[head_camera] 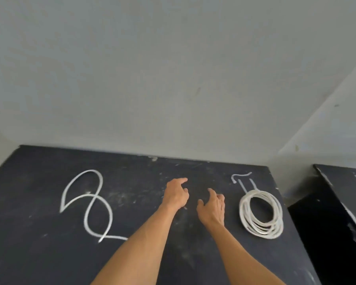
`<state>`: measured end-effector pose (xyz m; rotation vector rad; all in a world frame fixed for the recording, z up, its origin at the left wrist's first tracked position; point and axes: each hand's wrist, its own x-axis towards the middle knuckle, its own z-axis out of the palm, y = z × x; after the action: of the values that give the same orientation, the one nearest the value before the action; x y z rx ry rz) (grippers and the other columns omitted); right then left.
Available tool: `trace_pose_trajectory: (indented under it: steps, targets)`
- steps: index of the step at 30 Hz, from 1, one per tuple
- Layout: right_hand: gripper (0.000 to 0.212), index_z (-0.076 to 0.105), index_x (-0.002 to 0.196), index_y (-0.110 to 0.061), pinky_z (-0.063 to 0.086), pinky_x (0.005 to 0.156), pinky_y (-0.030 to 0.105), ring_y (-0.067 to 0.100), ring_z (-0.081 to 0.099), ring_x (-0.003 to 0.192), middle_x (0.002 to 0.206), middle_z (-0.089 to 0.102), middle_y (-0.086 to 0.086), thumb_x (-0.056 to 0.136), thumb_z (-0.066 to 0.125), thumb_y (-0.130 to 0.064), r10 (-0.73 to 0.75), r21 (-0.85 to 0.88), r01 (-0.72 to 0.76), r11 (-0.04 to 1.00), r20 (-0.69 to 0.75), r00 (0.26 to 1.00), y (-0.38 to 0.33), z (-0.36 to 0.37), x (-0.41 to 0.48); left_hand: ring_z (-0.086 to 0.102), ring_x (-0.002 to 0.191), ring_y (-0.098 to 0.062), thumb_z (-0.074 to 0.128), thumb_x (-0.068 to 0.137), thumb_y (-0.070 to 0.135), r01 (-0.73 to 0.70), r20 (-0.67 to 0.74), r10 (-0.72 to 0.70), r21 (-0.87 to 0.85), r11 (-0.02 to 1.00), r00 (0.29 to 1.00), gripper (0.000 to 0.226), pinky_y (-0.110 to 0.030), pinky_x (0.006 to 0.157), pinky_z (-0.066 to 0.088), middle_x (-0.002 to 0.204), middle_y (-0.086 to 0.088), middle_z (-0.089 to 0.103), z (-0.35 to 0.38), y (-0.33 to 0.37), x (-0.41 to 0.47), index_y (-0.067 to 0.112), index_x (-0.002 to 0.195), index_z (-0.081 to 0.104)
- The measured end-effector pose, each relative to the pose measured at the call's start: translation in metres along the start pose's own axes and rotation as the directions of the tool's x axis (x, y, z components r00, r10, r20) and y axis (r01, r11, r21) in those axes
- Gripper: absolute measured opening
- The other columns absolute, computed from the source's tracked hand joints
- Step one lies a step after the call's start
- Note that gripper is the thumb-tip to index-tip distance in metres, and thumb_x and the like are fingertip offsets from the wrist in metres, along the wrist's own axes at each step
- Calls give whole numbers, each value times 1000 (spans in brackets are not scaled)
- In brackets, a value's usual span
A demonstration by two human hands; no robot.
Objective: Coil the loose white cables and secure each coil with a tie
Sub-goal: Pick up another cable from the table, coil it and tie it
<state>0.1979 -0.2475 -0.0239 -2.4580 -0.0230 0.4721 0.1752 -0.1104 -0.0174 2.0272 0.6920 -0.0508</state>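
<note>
A loose white cable (95,204) lies in open loops on the left of the black table (39,254). On the right rests a coiled white cable (261,214) of several turns. Thin white ties (242,177) lie just behind that coil, partly under it. My left hand (176,194) hovers over the table's middle with fingers apart and nothing in it. Beside it, my right hand (212,206) is also open and empty, a short way left of the coil. Neither hand touches a cable.
The table butts against a pale grey wall (173,79) at the back. To the right, past a dark gap, is another black surface (345,192) with scuffed white edges. The tabletop carries white scratches and dust.
</note>
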Motion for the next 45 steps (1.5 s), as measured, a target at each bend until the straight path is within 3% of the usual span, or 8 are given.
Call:
trace_pose_trajectory:
  steps: [7, 18, 25, 31, 34, 38, 43, 45]
  targets:
    - [57, 38, 157, -18, 39, 115, 42, 31, 47, 140, 155, 37, 11, 104, 58, -22, -307, -58, 323, 945, 192, 932, -108, 68, -58, 54, 130, -27, 58, 94, 8, 103, -215, -93, 34, 994, 972, 44, -35, 110, 40, 142, -11, 59, -138, -74, -64, 15, 138, 59]
    - [40, 68, 134, -17, 49, 107, 39, 33, 62, 127, 139, 65, 11, 96, 60, -9, -345, -274, 555, 785, 552, 759, -153, 165, -104, 58, 124, -26, 55, 95, 7, 337, -283, -353, -107, 935, 892, 41, -31, 106, 43, 136, -11, 62, -212, -198, -139, 15, 135, 61]
    - [40, 65, 133, -13, 54, 98, 45, 35, 57, 124, 135, 49, 12, 96, 62, 3, -422, -528, 772, 354, 646, 636, -143, 208, -97, 61, 117, -21, 53, 96, 11, 405, -181, -422, -127, 906, 888, 40, -31, 102, 48, 131, -3, 64, -207, -245, -147, 20, 134, 62]
    - [24, 76, 117, -22, 52, 100, 41, 26, 46, 127, 134, 49, 2, 105, 55, -21, -553, -550, 822, 147, 643, 529, -133, 208, -81, 61, 119, -20, 51, 98, 9, 354, -181, -368, -108, 929, 912, 36, -28, 104, 46, 131, -4, 65, -212, -246, -133, 18, 130, 65]
    - [25, 74, 117, -21, 46, 107, 39, 21, 50, 130, 134, 59, -1, 107, 53, -29, -648, -362, 884, 296, 604, 464, -144, 196, -82, 64, 114, -20, 51, 98, 12, 319, -206, -339, -121, 940, 918, 34, -25, 96, 49, 126, -4, 68, -218, -231, -128, 19, 126, 68]
    - [19, 71, 113, -17, 55, 85, 42, 28, 69, 99, 107, 77, 5, 106, 59, -28, -757, -112, 850, 515, 404, 513, -185, 169, -94, 68, 108, -22, 56, 97, 19, 195, -306, -245, -184, 963, 920, 26, -27, 91, 50, 111, -4, 75, -233, -187, -119, 21, 116, 73]
    - [12, 78, 105, -14, 60, 74, 37, 14, 73, 73, 83, 79, -3, 101, 67, -17, -827, 225, 798, 560, 89, 555, -246, 120, -112, 73, 88, -22, 61, 96, 32, -14, -425, -200, -449, 893, 883, 25, -40, 84, 58, 82, -1, 78, -266, -99, -109, 20, 84, 80]
    - [12, 76, 107, -16, 60, 65, 32, 10, 72, 66, 77, 78, -5, 102, 66, -16, -814, 346, 766, 543, -7, 580, -268, 94, -123, 73, 80, -14, 65, 93, 31, -115, -513, -165, -470, 875, 842, 25, -31, 77, 58, 71, 5, 76, -283, -58, -110, 23, 73, 78]
